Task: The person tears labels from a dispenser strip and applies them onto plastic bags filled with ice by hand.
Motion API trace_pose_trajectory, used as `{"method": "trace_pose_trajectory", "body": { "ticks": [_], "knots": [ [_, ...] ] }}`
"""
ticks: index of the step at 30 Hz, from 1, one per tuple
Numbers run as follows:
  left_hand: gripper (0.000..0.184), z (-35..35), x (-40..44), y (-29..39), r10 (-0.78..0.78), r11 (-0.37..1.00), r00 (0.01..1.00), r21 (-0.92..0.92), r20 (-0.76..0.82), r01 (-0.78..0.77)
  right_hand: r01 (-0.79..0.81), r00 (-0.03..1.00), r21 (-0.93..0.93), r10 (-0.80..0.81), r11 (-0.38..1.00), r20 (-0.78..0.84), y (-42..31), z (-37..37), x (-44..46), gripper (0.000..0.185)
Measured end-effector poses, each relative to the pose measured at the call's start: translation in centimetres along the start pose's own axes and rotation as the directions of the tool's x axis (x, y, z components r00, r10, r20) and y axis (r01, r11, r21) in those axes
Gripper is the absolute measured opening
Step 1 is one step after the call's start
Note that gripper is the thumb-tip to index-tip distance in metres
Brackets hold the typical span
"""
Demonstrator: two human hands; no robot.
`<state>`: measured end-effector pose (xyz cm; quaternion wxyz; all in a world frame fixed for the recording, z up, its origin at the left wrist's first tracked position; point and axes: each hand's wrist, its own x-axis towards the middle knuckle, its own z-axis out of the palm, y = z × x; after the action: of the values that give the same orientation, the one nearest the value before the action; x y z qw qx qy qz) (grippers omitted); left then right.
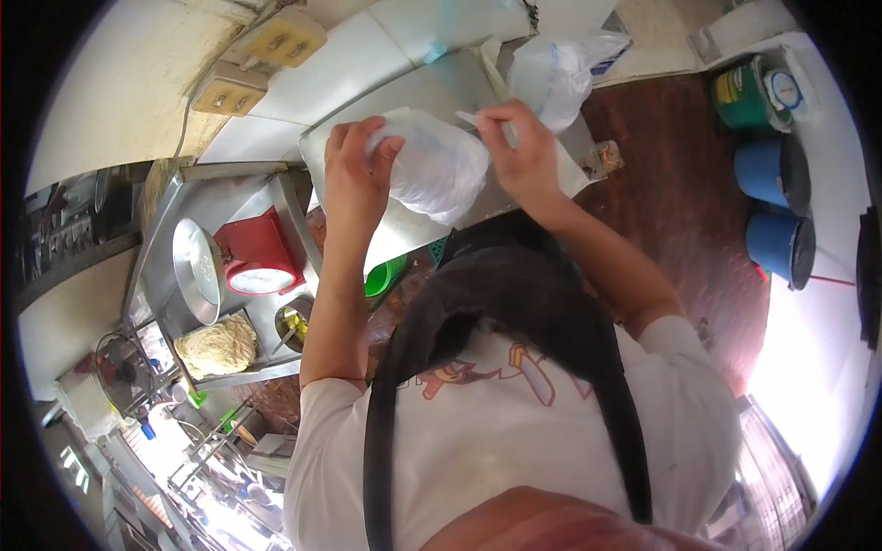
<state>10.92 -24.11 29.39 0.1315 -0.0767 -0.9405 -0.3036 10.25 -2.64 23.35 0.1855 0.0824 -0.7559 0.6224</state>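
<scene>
A clear, whitish plastic bag (436,174), bulging with contents I cannot make out, lies on the pale work surface (413,96) in front of me. My left hand (356,170) grips its left side, fingers curled over the edge and thumb pointing inward. On the other side, my right hand (524,156) pinches a thin white tip of plastic between thumb and fingers, just above the bag. Behind that hand stands another full, translucent plastic bag (553,78).
To the left, a metal counter (266,367) bears a red scale (259,255), a steel pan (197,269), a heap of noodles (218,347) and a pot with yellow contents (294,323). Blue buckets (770,173) and a green tub (746,96) line the right wall. A green basin (384,275) sits below.
</scene>
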Motion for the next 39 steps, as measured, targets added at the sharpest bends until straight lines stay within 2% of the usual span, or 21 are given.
{"method": "trace_pose_trajectory", "body": {
  "ticks": [1, 4, 5, 8, 11, 14, 15, 17, 20, 21, 23, 24, 26, 28, 30, 33, 36, 37, 39],
  "knots": [
    [0.030, 0.1, 0.0, 0.1, 0.003, 1.000, 1.000, 0.000, 0.006, -0.003, 0.174, 0.984, -0.114, -0.169, 0.978, 0.053, 1.5, 0.5, -0.4, 0.014],
    [0.028, 0.1, 0.0, 0.0, -0.011, 1.000, 1.000, -0.004, 0.026, 0.011, 0.440, 0.872, -0.203, -0.362, 0.875, 0.330, 2.8, 2.5, -3.1, 0.026],
    [0.028, -0.1, 0.1, -0.1, -0.030, 0.999, 0.999, -0.010, 0.028, 0.030, 0.401, 0.862, -0.228, -0.281, 0.887, 0.422, 3.3, 2.1, -4.8, 0.044],
    [0.027, -0.2, 0.2, -0.6, -0.020, 1.000, 1.000, -0.018, 0.007, 0.020, 0.416, 0.804, -0.192, -0.261, 0.889, 0.534, 4.9, -0.3, -6.6, 0.052],
    [0.026, 0.1, -0.2, -0.1, -0.025, 0.999, 1.000, -0.027, 0.019, 0.026, 0.210, 0.936, -0.035, -0.191, 0.977, 0.295, 0.9, 0.6, -3.4, 0.049],
    [0.024, 0.7, -0.3, -0.2, 0.046, 0.999, 0.999, 0.004, 0.009, -0.046, 0.038, 0.977, 0.170, -0.072, 0.985, 0.201, 4.7, 6.7, -1.5, 0.045],
    [0.023, 0.9, -0.4, -0.3, 0.087, 0.996, 0.996, 0.019, 0.003, -0.087, -0.083, 0.969, 0.063, 0.066, 0.995, 0.236, 8.8, 7.9, -1.4, 0.046],
    [0.023, 0.7, -0.4, -0.3, 0.010, 1.000, 0.999, -0.020, 0.033, -0.009, -0.310, 0.902, -0.162, 0.344, 0.937, 0.263, 16.5, 10.2, -1.5, 0.050],
    [0.024, 0.6, -0.7, 0.2, -0.075, 0.995, 0.997, -0.070, 0.036, 0.077, -0.362, 0.919, 0.012, 0.355, 0.932, 0.170, 9.0, 6.7, 0.7, 0.051],
    [0.025, 0.8, -0.7, 0.5, -0.096, 0.991, 0.995, -0.088, 0.027, 0.098, -0.236, 0.966, 0.068, 0.226, 0.969, 0.124, 5.9, 6.1, 1.0, 0.049],
    [0.025, 1.4, -0.7, 0.4, -0.034, 0.998, 0.999, -0.057, -0.010, 0.033, 0.044, 0.999, 0.168, -0.046, 0.985, 0.003, 1.4, 6.0, 1.4, 0.047],
    [0.024, 1.6, -0.8, 0.3, 0.002, 0.999, 1.000, -0.036, -0.021, -0.003, -0.074, 0.995, 0.176, 0.062, 0.982, 0.077, 2.3, 6.4, 0.9, 0.045],
    [0.025, 1.7, -0.7, 0.6, -0.063, 0.995, 0.998, -0.083, 0.003, 0.063, -0.308, 0.939, 0.165, 0.271, 0.937, 0.213, 7.3, 8.7, -2.2, 0.041],
    [0.024, 1.4, -1.0, 1.0, -0.106, 0.981, 0.994, -0.165, -0.012, 0.103, -0.361, 0.913, 0.114, 0.325, 0.926, 0.248, 14.7, 8.3, -4.4, 0.038],
    [0.022, 0.9, -1.4, 1.6, -0.124, 0.953, 0.991, -0.283, -0.044, 0.107, -0.409, 0.897, -0.055, 0.412, 0.911, 0.158, 16.8, 6.7, -4.7, 0.039],
    [0.017, 1.3, -1.8, 0.0, -0.015, 0.963, 0.973, -0.265, -0.231, -0.048, -0.242, 0.964, 0.040, 0.236, 0.969, 0.120, 13.3, 3.6, -3.1, 0.037],
    [0.011, 0.5, -1.0, -0.4, -0.058, 0.921, 0.928, -0.378, -0.368, -0.092, -0.364, 0.925, 0.137, 0.340, 0.921, 0.172, 11.9, 2.3, -1.8, 0.035],
    [0.006, -0.4, -0.8, 0.0, -0.134, 0.917, 0.919, -0.397, -0.372, -0.026, -0.375, 0.917, 0.128, 0.347, 0.918, 0.196, 11.2, 1.8, -1.5, 0.037],
    [0.005, -3.8, 0.6, 0.6, -0.182, 0.804, 0.840, -0.569, -0.511, -0.172, -0.393, 0.902, 0.106, 0.361, 0.913, 0.238, 9.6, 0.9, -0.9, 0.041]
  ]
}}
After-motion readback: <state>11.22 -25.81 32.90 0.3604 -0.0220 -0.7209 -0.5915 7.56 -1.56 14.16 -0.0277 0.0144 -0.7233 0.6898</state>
